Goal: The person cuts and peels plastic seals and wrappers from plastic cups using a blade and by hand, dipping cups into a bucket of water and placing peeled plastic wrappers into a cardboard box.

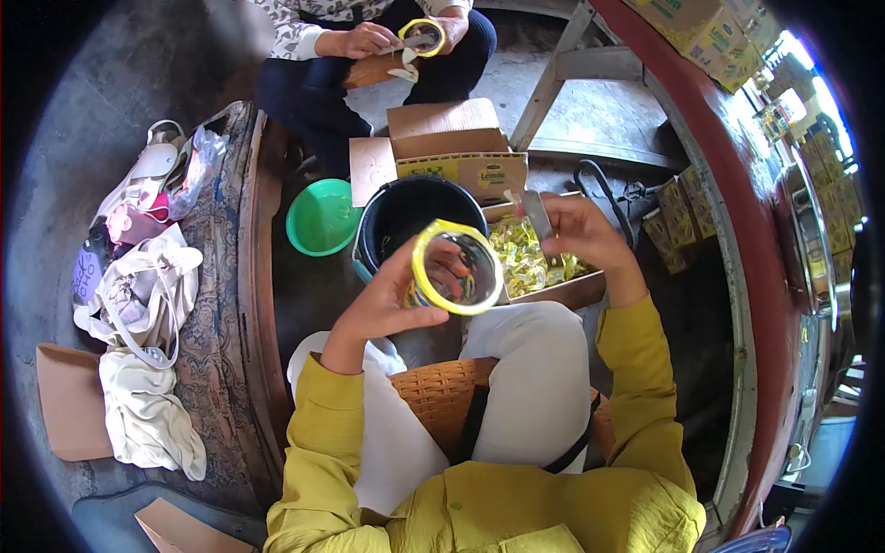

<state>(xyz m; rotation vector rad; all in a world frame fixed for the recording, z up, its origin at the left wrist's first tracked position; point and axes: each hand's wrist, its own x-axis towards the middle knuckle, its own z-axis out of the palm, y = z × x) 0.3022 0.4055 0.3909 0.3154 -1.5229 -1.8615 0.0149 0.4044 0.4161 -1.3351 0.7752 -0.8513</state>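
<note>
My left hand is wrapped round a clear jar with a yellow rim, its round end tilted up toward me. To the right, my right hand grips a flat metal blade, held apart from the jar. Below that hand, a cardboard box holds many yellow and clear scraps. Behind the jar stands a black bucket, its inside dark.
A co-worker's hands hold a similar yellow-rimmed jar at the top. A green basin stands left of the bucket, an open carton behind it. Bags lie on the bench at left. A red table edge curves at right.
</note>
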